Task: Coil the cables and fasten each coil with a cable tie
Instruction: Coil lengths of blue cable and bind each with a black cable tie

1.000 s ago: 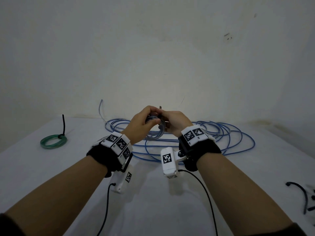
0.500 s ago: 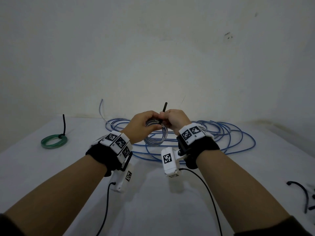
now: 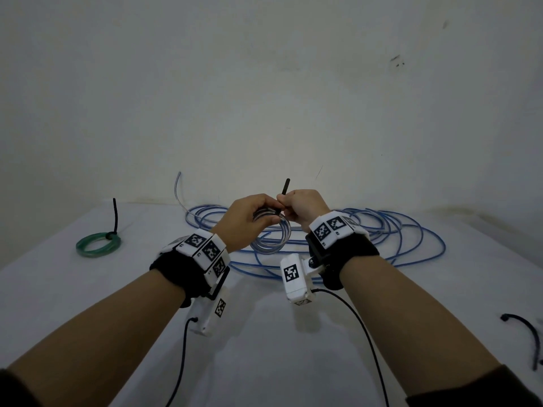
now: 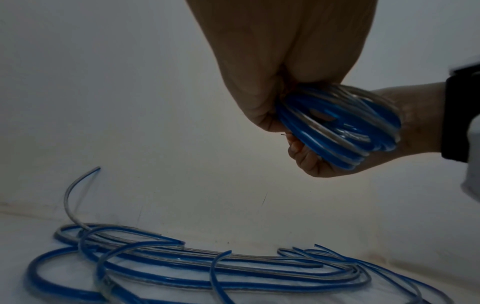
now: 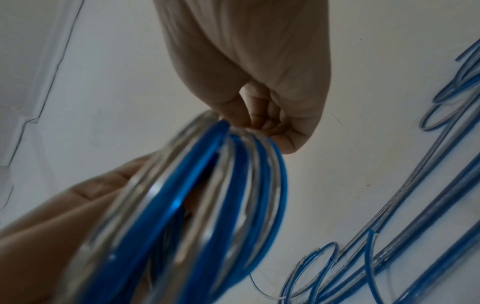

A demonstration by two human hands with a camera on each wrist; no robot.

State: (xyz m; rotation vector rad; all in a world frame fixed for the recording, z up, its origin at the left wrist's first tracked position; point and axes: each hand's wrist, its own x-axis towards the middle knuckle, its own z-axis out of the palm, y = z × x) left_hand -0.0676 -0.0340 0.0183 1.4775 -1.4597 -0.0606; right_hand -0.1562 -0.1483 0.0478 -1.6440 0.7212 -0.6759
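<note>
Above the table my left hand (image 3: 255, 215) grips the top of a small blue-and-clear cable coil (image 3: 274, 237), which hangs below it. The same coil (image 4: 340, 131) fills the left hand (image 4: 272, 86) in the left wrist view. My right hand (image 3: 299, 206) pinches a black cable tie (image 3: 284, 191) at the coil's top, and the tie's free end sticks up. In the right wrist view the coil (image 5: 187, 218) blurs in front of the right hand's (image 5: 259, 115) curled fingers. The tie's loop around the coil is hidden by both hands.
Loose blue-and-clear cables (image 3: 390, 230) sprawl over the white table (image 3: 264, 362) behind my hands, up to the wall. A green coil (image 3: 98, 245) with a black tie standing up lies at the far left. Spare black ties (image 3: 526, 333) lie at the right edge.
My right hand has drawn the tie's tail upward, so more of it stands out above the hands. Both hands rose slightly and the coil now hangs lower from the left hand.
</note>
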